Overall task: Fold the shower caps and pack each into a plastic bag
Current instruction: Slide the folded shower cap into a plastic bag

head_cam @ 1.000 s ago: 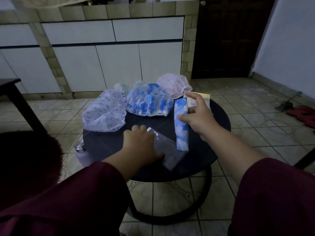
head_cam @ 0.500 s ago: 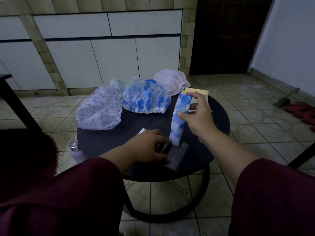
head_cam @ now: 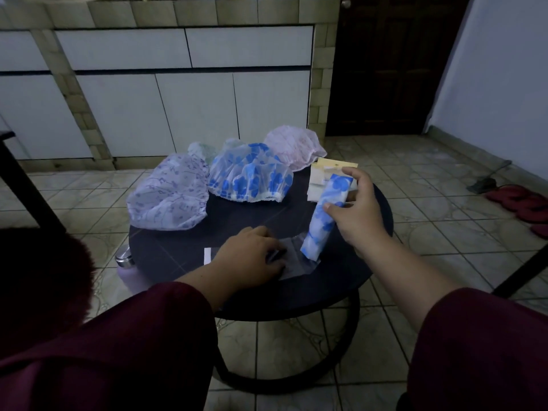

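My right hand [head_cam: 357, 215] pinches a folded blue-flowered shower cap [head_cam: 323, 221], a long strip held tilted with its lower end at the mouth of a clear plastic bag [head_cam: 293, 259]. That bag lies flat on the round dark table [head_cam: 184, 247]. My left hand [head_cam: 249, 258] rests on the bag, fingers curled at its opening. Unfolded caps sit at the table's far side: a purple-patterned one [head_cam: 169, 197], a blue-flowered one [head_cam: 252, 176], a pink one [head_cam: 293, 146] and a pale green one [head_cam: 201, 149].
A stack of packaged bags with yellow card headers [head_cam: 323, 173] lies at the table's far right. A metal-capped bottle [head_cam: 126, 262] stands on the floor by the table's left edge. White cabinets are behind, red slippers [head_cam: 522, 203] lie at right.
My right hand swung the folded cap from flat on the table to tilted, bringing its lower end down to the bag's mouth. My left hand slid along the bag towards its opening.
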